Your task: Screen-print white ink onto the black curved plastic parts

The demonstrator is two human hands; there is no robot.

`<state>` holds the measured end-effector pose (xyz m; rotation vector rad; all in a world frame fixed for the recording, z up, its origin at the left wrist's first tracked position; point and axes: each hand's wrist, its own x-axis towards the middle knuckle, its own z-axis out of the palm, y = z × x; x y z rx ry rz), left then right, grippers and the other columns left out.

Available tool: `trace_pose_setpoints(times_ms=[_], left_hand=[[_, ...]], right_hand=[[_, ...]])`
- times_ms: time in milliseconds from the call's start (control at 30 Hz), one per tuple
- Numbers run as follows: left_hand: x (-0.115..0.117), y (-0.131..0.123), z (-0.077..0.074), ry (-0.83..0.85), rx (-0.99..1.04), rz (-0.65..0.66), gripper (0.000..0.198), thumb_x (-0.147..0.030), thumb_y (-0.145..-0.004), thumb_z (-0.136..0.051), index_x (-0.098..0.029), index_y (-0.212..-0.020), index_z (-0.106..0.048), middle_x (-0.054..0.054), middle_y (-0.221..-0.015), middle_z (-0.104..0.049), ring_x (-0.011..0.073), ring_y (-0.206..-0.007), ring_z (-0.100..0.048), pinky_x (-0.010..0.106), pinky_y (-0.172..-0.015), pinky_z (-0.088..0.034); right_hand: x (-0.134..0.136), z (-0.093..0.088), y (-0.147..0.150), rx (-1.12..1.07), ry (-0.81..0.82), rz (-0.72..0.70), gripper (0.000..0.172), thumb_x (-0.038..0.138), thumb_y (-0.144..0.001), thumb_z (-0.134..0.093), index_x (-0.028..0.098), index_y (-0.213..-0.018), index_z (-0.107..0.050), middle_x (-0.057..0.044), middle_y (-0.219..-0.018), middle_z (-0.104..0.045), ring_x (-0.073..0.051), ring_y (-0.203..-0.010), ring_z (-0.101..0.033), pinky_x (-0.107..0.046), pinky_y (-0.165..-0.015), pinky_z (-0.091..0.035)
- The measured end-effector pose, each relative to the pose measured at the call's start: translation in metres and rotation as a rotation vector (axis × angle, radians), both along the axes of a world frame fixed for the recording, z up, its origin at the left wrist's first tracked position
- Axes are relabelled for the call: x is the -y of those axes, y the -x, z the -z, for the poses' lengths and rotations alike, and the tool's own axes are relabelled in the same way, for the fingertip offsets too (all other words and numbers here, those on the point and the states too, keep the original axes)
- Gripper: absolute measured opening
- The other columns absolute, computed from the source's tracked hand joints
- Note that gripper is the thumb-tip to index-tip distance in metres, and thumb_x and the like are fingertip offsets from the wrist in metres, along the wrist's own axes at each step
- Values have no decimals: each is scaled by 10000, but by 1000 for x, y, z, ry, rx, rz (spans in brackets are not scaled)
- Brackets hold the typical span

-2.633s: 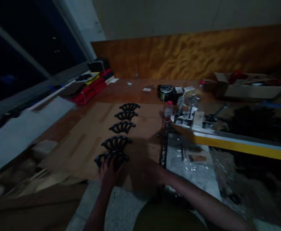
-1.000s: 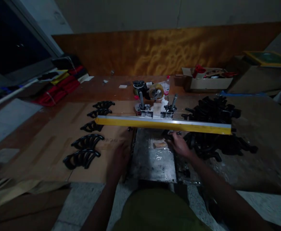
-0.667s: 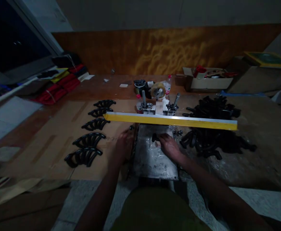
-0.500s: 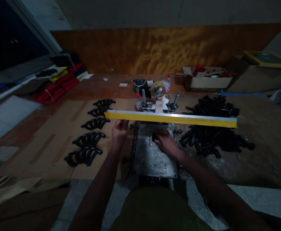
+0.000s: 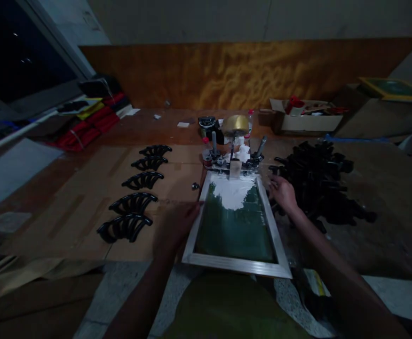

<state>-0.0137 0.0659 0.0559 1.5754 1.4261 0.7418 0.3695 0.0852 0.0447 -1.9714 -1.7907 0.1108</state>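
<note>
A screen printing frame [image 5: 236, 267] with an aluminium rim lies lowered in front of me, sloping slightly toward me. White ink [image 5: 232, 190] is spread over the far part of its green mesh [image 5: 236, 235]. My left hand [image 5: 190, 216] is closed at the left rim, its fingers partly hidden in shadow. Beyond the right rim, my right hand [image 5: 282, 192] has loosely bent fingers with nothing visible in them, near the frame's far right corner. A squeegee with a pale block [image 5: 235, 168] stands at the far end. The metal plate is hidden underneath.
Rows of black curved parts [image 5: 131, 203] lie on cardboard at left. A heap of black parts [image 5: 319, 188] is at right. Behind the hinge clamps [image 5: 257, 157] stand a tape roll [image 5: 236, 125] and bottles. A carton [image 5: 308, 121] sits at the back right.
The frame has swung down from raised to lying over the metal plate. My right hand has left the black part on the plate and moved right and up; my left hand has shifted toward me.
</note>
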Motion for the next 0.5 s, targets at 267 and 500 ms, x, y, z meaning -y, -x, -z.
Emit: trace_pose_setpoints(times_ms=[267, 500], left_hand=[[15, -20, 20, 213, 111, -65, 495, -350, -894, -506, -185, -1357, -564, 98, -1268, -692, 267, -1145, -644, 378, -977, -505], [13, -17, 42, 245, 221, -101, 472, -382, -870, -538, -201, -1301, -605, 106, -1258, -696, 296, -1144, -645, 398, -957, -508]], right_hand=[[-64, -29, 97, 246, 164, -340, 352, 155, -891, -537, 108, -1233, -605, -183, -1243, -629, -280, -1173, -547, -361, -986, -442], [-34, -32, 92, 395, 309, -141, 224, 178, -909, -502, 134, -1085, -633, -163, -1129, -678, -271, -1030, -622, -312, -814, -455]])
